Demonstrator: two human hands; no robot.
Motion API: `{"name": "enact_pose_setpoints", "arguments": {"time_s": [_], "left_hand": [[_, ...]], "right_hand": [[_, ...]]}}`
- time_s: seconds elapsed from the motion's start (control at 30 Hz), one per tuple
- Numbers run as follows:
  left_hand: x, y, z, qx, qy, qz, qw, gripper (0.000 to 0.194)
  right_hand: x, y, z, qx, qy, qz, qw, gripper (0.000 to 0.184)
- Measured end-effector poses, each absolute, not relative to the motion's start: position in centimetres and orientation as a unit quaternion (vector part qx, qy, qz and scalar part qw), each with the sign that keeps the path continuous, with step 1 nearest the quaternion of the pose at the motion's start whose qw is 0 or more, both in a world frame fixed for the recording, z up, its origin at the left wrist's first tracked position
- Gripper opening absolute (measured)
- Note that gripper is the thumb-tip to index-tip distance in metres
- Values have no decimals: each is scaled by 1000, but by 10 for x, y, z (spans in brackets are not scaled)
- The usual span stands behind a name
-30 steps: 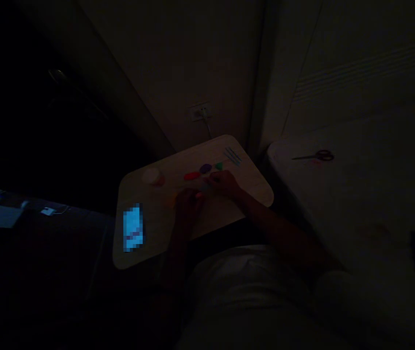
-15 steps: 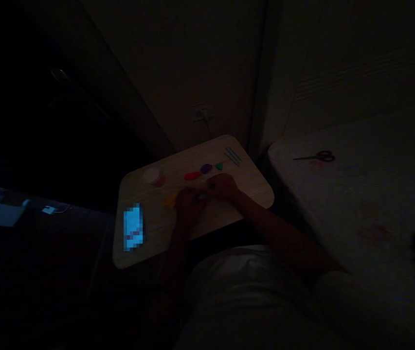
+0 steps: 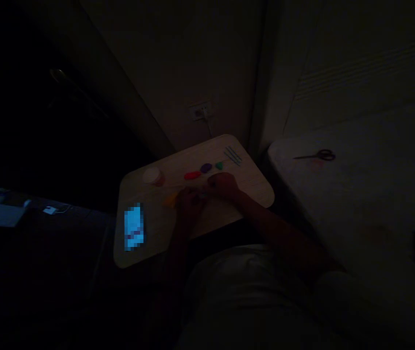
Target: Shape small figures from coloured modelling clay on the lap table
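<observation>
Small pale piece [image 3: 203,196] lies in the gap between the left hand [image 3: 188,201] and the right hand [image 3: 224,185], over the small table [image 3: 158,228], at the left hand's fingertips and just below the right hand's. Both hands have curled fingers, but in this gloom I cannot tell whether either pinches it. A yellow lump [image 3: 170,200] sits just left of the left hand; red [image 3: 192,175], purple [image 3: 206,168] and green lumps [image 3: 219,166] lie beyond the hands, the green nearest the right.

Open tabletop [image 3: 256,182] right of the right hand [image 3: 224,186], 3 coloured lumps [image 3: 206,168] beyond it, lit screen [image 3: 134,227] and pale tub [image 3: 152,176] obstructing left
</observation>
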State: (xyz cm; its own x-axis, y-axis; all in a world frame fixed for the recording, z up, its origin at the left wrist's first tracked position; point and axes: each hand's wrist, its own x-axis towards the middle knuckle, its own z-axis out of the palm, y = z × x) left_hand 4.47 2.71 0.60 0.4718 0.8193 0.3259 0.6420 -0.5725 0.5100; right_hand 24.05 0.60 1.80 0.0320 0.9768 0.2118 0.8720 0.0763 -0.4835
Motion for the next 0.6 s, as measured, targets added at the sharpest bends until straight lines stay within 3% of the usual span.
{"name": "enact_pose_setpoints", "arguments": {"time_s": [0.6], "left_hand": [[45, 26, 3, 838, 435, 289, 158, 16]], "right_hand": [[243, 7, 16, -670, -689, 102, 257, 34]]}}
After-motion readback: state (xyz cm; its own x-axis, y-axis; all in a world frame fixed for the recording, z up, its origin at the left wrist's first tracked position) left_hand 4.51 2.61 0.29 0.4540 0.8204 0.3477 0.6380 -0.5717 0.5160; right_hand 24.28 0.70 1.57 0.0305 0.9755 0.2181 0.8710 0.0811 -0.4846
